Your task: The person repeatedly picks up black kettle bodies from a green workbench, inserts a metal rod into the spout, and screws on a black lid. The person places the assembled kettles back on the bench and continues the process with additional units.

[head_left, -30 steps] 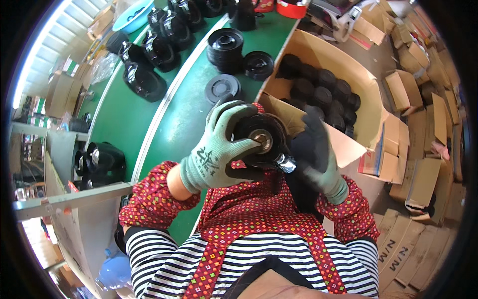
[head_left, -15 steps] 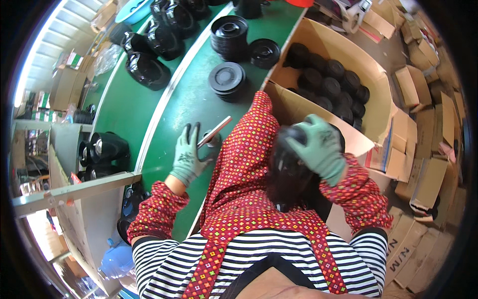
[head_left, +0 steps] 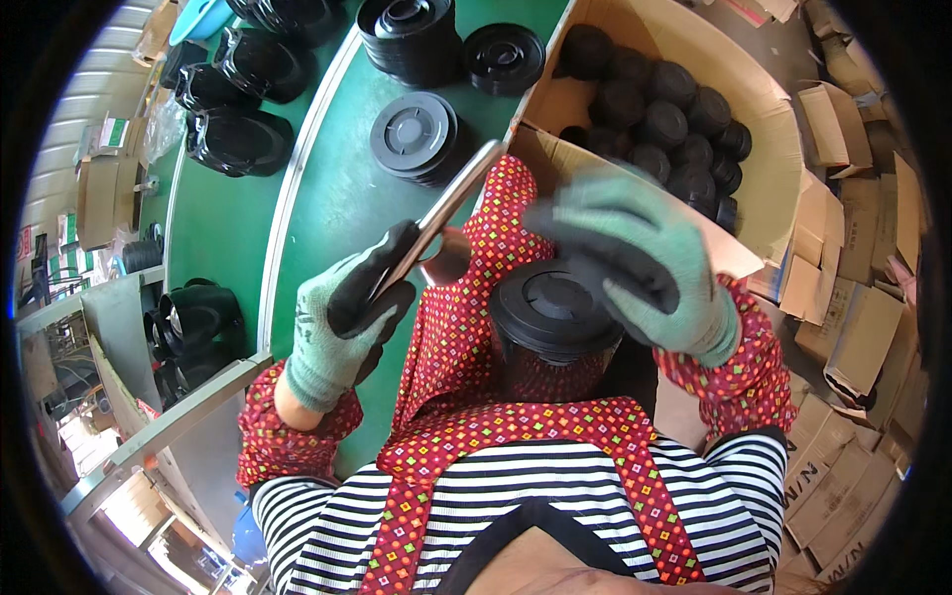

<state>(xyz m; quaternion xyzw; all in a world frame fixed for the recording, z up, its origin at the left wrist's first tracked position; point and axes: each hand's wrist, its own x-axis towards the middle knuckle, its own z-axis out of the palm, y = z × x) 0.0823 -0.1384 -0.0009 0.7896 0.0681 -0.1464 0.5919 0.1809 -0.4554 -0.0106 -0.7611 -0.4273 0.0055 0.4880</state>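
Note:
My left hand (head_left: 352, 312), in a green glove with dark fingertips, is closed round a metal tool (head_left: 464, 186). This is a long bar with a short, shiny cylinder at its side. A glossy dark container (head_left: 555, 379) stands in front of my body against the patterned apron. On its top sits a round, ribbed black lid (head_left: 550, 305). Just to the right of and above the lid is my right hand (head_left: 654, 260), gloved alike and blurred at the fingers. Its fingers and thumb are apart, with nothing visible between them.
On the green table (head_left: 332, 164) stand a stack of black lids (head_left: 415, 134), a taller lid stack (head_left: 409, 45) and a single black lid (head_left: 504, 58). Several glossy black containers (head_left: 238, 139) lie further left. An open cardboard box (head_left: 769, 178) holds several round black pieces.
The left hand has taken up the metal tool from the table and moved toward the container. The container has been turned upright, lid up, and the right hand has let go of it.

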